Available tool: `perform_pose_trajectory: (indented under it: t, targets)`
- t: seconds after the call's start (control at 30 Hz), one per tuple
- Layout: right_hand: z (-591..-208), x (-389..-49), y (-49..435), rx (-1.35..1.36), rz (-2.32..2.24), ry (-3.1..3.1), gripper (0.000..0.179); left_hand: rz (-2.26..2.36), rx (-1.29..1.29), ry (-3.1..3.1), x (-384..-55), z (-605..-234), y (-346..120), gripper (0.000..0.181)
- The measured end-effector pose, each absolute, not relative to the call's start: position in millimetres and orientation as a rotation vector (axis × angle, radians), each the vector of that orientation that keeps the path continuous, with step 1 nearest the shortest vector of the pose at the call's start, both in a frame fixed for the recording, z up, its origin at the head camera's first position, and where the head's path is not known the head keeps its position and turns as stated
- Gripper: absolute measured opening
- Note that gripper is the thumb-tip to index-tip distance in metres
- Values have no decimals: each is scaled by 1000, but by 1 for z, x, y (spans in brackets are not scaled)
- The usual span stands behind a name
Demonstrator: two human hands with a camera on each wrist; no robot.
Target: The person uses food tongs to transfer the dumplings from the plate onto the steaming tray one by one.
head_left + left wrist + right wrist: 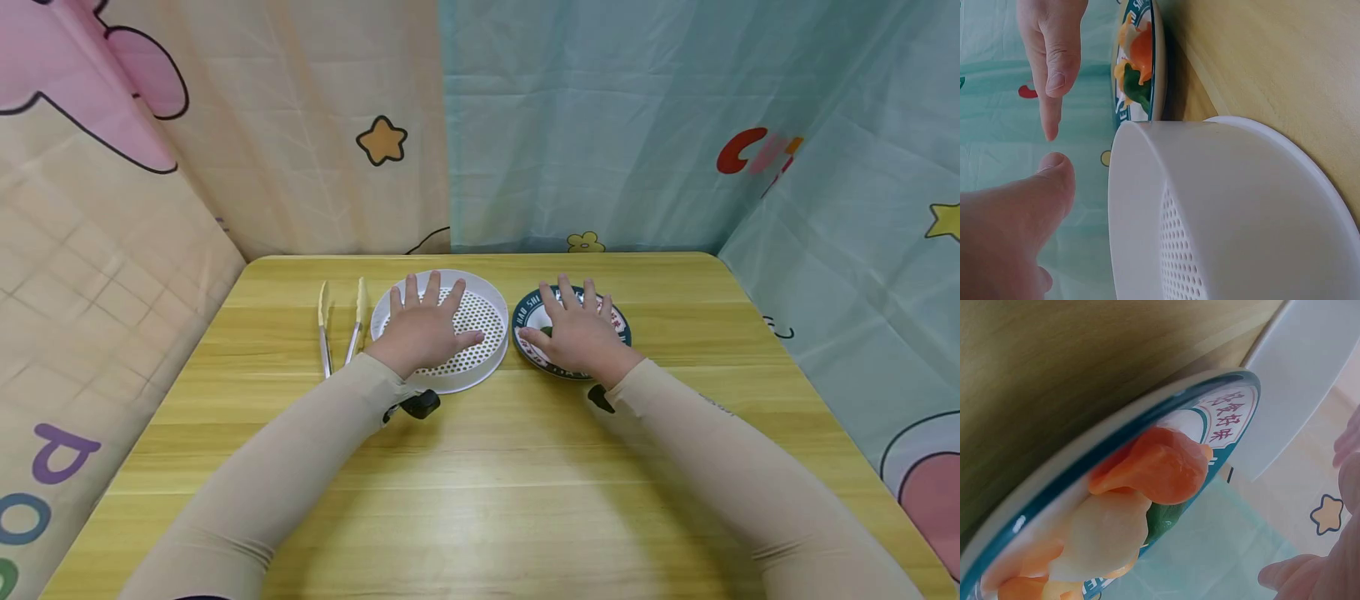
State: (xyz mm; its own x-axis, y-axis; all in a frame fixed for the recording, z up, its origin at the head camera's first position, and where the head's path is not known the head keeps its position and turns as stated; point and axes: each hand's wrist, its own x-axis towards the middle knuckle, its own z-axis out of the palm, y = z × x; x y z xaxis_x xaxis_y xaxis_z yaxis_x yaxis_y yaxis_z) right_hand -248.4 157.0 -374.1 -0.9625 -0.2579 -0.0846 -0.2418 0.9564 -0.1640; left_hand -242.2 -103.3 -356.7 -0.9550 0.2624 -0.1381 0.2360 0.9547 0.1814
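My left hand (422, 333) is spread flat above a round white steamer basket (486, 317) with a perforated base, its fingers straight and holding nothing. To the right, my right hand (583, 333) hovers with splayed fingers over a plate (522, 321) with a dark teal rim and lettering, and largely covers it in the head view. On that plate lie several dumpling-shaped pieces, seen in the right wrist view: an orange dumpling (1160, 465), a pale dumpling (1100, 534) and a green dumpling (1165, 517) partly hidden behind them.
Metal tongs (327, 350) with cream tips lie spread left of the basket. The wooden table (465, 500) reaches back to a patterned curtain (570, 125), with more curtain along both sides. A black wrist camera (420, 404) sits under the left wrist.
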Motion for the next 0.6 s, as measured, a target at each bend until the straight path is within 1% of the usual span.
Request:
perform_pose_trajectory:
  t: [0.33,0.4,0.6]
  targets:
    - [-374,-249,171,-371,-226,2976,89,210,354,2971,-242,-356,-108,95]
    - [-375,-250,178,-373,-245,2979,88,210,343,2977,-240,-354,-112,95]
    - [-378,-254,218,-352,-319,3005,76,228,271,3005,-234,-350,-137,94]
